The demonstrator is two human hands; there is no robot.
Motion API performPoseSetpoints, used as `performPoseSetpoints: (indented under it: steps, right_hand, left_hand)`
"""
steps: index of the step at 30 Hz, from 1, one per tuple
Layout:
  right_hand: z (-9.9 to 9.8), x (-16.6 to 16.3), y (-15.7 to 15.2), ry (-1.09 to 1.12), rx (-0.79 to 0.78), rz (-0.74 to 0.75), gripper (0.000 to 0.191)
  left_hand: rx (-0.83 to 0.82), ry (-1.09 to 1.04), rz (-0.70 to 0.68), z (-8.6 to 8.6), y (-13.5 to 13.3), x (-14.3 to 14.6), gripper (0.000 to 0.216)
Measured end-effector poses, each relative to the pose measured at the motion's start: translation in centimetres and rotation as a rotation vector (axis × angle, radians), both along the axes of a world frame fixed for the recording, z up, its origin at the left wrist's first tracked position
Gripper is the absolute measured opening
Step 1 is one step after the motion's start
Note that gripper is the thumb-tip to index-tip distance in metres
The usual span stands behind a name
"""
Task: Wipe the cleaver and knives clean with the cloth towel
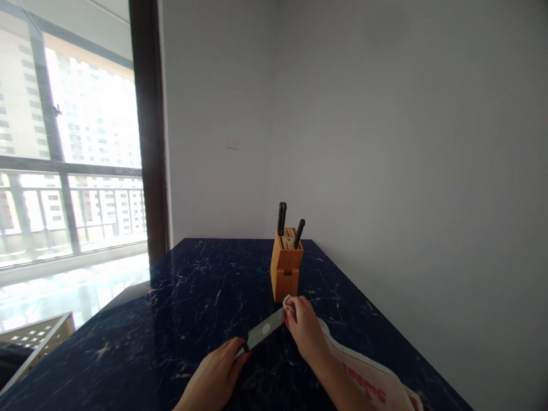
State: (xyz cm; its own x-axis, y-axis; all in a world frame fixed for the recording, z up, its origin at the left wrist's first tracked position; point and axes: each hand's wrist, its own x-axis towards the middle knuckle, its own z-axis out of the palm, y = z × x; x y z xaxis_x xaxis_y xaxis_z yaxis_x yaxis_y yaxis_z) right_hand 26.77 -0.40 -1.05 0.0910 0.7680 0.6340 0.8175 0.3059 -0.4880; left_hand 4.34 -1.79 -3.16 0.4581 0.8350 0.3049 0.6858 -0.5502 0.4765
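Observation:
A knife with a broad silver blade (266,329) is held low over the table, its blade slanting up to the right. My left hand (217,371) is closed around its dark handle at the lower left. At the far end of the blade, my right hand (302,322) pinches a small white cloth (287,300) against the tip. Just beyond stands a wooden knife block (286,262) with two black-handled knives upright in its slots: a taller one (281,218) at the left and a shorter one (299,233) at the right.
A pale fabric piece with red lettering (363,371) lies under my right forearm. The dark blue marbled table (205,285) meets a grey wall on the right. A perforated light-coloured basket (40,337) stands at the lower left, below a large window (85,142).

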Motion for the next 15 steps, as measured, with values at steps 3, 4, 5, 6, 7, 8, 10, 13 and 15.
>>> performPoseSetpoints:
  steps: [3,4,5,6,7,8,10,13,15]
  right_hand:
    - [-0.2,1.4,0.6,0.03,0.011,-0.048,0.014]
    - [-0.2,1.7,0.6,0.037,0.014,-0.055,0.014]
    - [-0.2,1.8,0.6,0.042,0.018,-0.058,0.014]
    - [-0.1,1.8,0.6,0.045,0.021,-0.058,0.014]
    - [-0.1,1.8,0.5,0.047,0.022,-0.055,0.014]
    - [-0.1,1.7,0.5,0.048,0.021,-0.049,0.014]
    - [-0.1,1.3,0.4,0.046,0.013,-0.033,0.015]
    - [-0.1,0.3,0.0,0.031,0.001,0.009,0.016]
    - [-0.1,-0.7,-0.5,0.013,-0.004,0.05,0.018]
  left_hand:
    - [-0.015,-0.009,-0.012,0.2,0.0,0.0,0.024]
    - [-0.02,-0.014,-0.016,0.2,-0.1,0.0,0.024]
    - [-0.023,-0.02,-0.019,0.3,-0.1,0.0,0.023]
    - [-0.023,-0.027,-0.019,0.3,-0.1,0.0,0.023]
    - [-0.024,-0.033,-0.017,0.2,-0.1,0.0,0.023]
    - [-0.025,-0.039,-0.014,0.2,-0.1,0.0,0.023]
    - [-0.025,-0.052,-0.008,0.1,0.0,0.0,0.024]
    - [-0.034,-0.068,-0.01,0.0,0.1,0.0,0.024]
    - [-0.037,-0.072,-0.013,0.1,0.2,0.1,0.023]
